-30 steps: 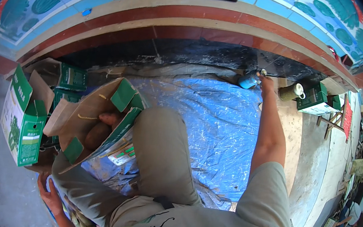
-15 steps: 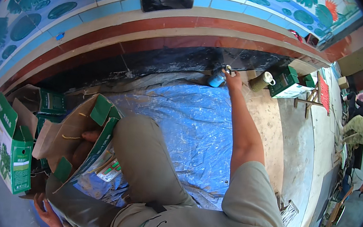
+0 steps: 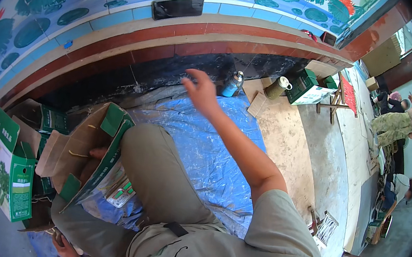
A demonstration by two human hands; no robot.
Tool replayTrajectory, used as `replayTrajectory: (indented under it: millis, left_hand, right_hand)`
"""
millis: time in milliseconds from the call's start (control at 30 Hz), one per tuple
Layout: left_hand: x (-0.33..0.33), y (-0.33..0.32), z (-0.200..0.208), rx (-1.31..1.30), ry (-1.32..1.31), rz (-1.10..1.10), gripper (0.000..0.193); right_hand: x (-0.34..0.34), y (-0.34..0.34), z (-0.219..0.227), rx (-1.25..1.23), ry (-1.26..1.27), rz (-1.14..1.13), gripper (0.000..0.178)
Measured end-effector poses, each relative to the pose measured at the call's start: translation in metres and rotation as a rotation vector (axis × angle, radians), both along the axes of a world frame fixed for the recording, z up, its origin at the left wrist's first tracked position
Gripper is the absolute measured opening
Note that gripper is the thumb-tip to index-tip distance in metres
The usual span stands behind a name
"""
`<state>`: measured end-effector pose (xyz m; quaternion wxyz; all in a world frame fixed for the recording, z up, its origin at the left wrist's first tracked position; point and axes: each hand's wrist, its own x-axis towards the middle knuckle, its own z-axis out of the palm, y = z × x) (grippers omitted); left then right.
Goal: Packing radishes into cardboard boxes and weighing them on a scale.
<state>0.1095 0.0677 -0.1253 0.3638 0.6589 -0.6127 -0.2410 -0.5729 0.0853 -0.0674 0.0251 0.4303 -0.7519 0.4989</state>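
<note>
My right hand is raised over the blue tarp, empty, its fingers apart and slightly blurred. To its right a blue bottle with a dark top stands by the dark wall base, apart from the hand. At the lower left, my left hand is low beside my folded leg; its fingers are partly hidden, and a small pale thing shows near it. An open green carton tilts against my knee, with a brown rounded thing inside that I cannot make out.
A second green-and-white carton stands at the far left. A dark phone rests on the wall ledge. An olive jug, another green carton and a wooden stool stand at the back right. People are farther off.
My right hand has let go of the blue bottle and moved left, away from it. The bottle remains standing. My left hand has shifted slightly down and right, beside my leg.
</note>
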Motion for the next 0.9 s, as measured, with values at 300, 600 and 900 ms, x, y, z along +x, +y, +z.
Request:
replayTrajectory:
  millis: [300,600,900]
  left_hand:
    - [0.079,0.089,-0.107,0.407,-0.100,0.132,0.040]
    - [0.100,0.213,-0.207,0.743,-0.276,0.251,0.048]
    - [0.048,0.262,-0.194,0.667,-0.192,0.392,0.045]
  right_hand:
    - [0.159,-0.025,0.078,-0.115,0.251,0.669,0.028]
    - [0.226,-0.043,0.065,0.083,0.511,1.040,0.038]
    - [0.241,-0.050,0.072,0.508,0.618,1.188,0.027]
